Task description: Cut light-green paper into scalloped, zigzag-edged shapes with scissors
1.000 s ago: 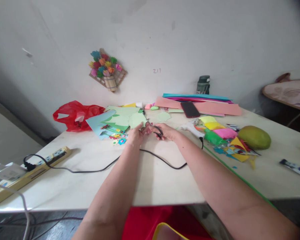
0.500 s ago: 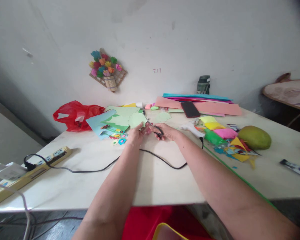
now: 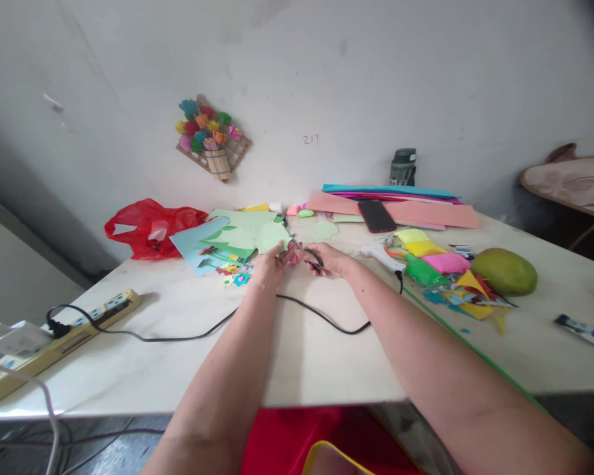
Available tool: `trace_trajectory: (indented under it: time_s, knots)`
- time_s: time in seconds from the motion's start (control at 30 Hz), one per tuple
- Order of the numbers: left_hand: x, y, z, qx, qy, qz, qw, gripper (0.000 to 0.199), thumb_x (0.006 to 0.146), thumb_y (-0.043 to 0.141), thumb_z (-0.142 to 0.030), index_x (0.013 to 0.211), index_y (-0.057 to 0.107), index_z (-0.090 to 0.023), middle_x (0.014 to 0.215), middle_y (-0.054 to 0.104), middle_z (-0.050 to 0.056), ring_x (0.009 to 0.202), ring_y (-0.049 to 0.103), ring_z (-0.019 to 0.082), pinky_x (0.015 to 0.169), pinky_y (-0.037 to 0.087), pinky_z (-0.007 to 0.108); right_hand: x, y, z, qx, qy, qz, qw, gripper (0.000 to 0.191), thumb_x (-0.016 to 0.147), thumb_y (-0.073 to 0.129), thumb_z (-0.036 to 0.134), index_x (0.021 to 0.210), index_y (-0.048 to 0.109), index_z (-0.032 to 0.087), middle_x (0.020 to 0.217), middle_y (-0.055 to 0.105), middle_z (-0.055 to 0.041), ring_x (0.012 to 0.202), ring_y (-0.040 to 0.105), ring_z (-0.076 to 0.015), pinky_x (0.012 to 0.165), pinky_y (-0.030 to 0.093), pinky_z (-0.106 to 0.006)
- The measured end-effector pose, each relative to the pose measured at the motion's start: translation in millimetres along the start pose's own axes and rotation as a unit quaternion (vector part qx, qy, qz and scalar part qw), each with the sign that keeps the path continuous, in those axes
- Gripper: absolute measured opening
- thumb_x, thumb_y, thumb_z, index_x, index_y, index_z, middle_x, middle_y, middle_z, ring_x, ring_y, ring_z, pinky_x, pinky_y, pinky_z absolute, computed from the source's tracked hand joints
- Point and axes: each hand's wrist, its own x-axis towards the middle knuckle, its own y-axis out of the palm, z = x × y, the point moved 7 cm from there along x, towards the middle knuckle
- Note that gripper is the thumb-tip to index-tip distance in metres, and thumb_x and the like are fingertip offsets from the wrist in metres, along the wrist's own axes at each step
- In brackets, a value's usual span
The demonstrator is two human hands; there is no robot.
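Pale green paper cut-out (image 3: 271,236), thin and matte, wavy along the outline, near the middle of the white table (image 3: 193,373), lower edge at the fingers of the left hand (image 3: 270,265). At the right side of the cut-out, scissors (image 3: 317,261) with black handle loops and slim metal blades, aimed away from the body and slightly leftward; spread of the blades too small to tell.

By count: one pair of scissors; one further pale green piece (image 3: 323,230), lying flat just to the right; one black phone (image 3: 377,216) on top of coloured paper sheets (image 3: 438,215); one dark green bottle (image 3: 402,167) behind the sheets; four plump packets (image 3: 445,264), two yellow, one pink, one green; two green mangoes (image 3: 505,272), one cropped at the far right; one red plastic bag (image 3: 141,241); one power strip (image 3: 54,356); one white glue gun (image 3: 383,253); one flower ornament (image 3: 210,135) on the wall (image 3: 277,79).

Bare forearms stretched forward from the near side, converging toward the cut-out, hands close together. Right hand (image 3: 329,259) curled and clamped on the handle loops, wrist angled inward. Left hand back-up, thumb and fingers pinched on the cut-out's lower edge.
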Motion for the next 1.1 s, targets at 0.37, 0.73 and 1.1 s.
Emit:
trace_trajectory:
  time_s: [0.37, 0.73, 1.1]
  knots:
    - [-3.0, 1.9, -3.0, -0.004, -0.002, 0.007, 1.000, 0.020, 0.070, 0.057, -0.004, 0.088, 0.055, -0.012, 0.080, 0.065, 0.007, 0.075, 0.066, 0.021, 0.071, 0.054, 0.034, 0.1, -0.8, 0.6, -0.003, -0.001, 0.006, 1.000, 0.030, 0.076, 0.057, 0.045, 0.082, 0.053, 0.016, 0.049, 0.048, 0.0053, 0.032, 0.042, -0.0039, 0.025, 0.021, -0.014]
    - [-2.5, -3.7, -12.2, 0.048, -0.022, 0.053, 0.997, 0.026, 0.063, 0.064, -0.006, 0.088, 0.059, -0.008, 0.078, 0.066, 0.009, 0.074, 0.066, 0.021, 0.074, 0.054, 0.036, -13.6, -5.8, 6.9, -0.088, 0.005, 0.095, 0.992, 0.037, 0.074, 0.056, 0.050, 0.083, 0.055, 0.014, 0.055, 0.053, 0.0016, 0.037, 0.045, -0.0053, 0.028, 0.026, -0.015]
    - [-2.0, -3.4, -26.8, 0.103, 0.033, 0.098, 0.989, 0.030, 0.058, 0.061, -0.007, 0.087, 0.061, -0.013, 0.083, 0.067, 0.006, 0.078, 0.064, 0.022, 0.075, 0.053, 0.042, -20.3, -12.0, 6.6, -0.101, 0.027, 0.144, 0.984, 0.036, 0.072, 0.059, 0.046, 0.084, 0.055, 0.013, 0.053, 0.051, 0.0026, 0.035, 0.041, -0.0038, 0.028, 0.022, -0.015]
